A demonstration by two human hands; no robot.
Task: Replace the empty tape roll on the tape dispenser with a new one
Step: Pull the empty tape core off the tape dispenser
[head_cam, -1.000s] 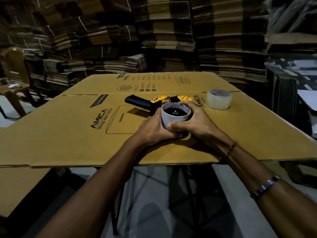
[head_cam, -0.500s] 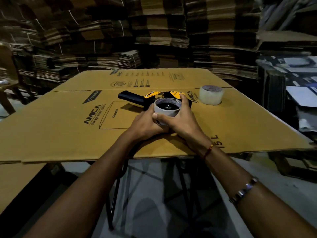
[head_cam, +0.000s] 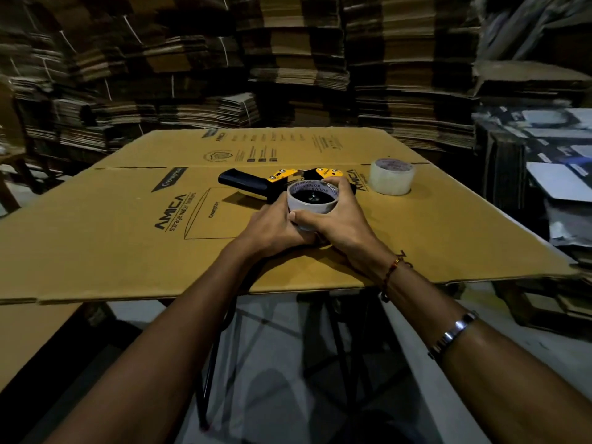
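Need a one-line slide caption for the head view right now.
Both hands grip the empty tape core on the dispenser; new roll waits on cardboard.

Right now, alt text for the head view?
Both hands, left hand and right hand, grip the empty tape core on the black-and-yellow tape dispenser, lying on flattened cardboard. A full clear tape roll stands apart, to the right.

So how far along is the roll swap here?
Nothing looks finished. Both hands, left hand and right hand, grip the empty core, which looks still seated on the dispenser. Left: pull it off and fit the new roll, which sits untouched on the cardboard.
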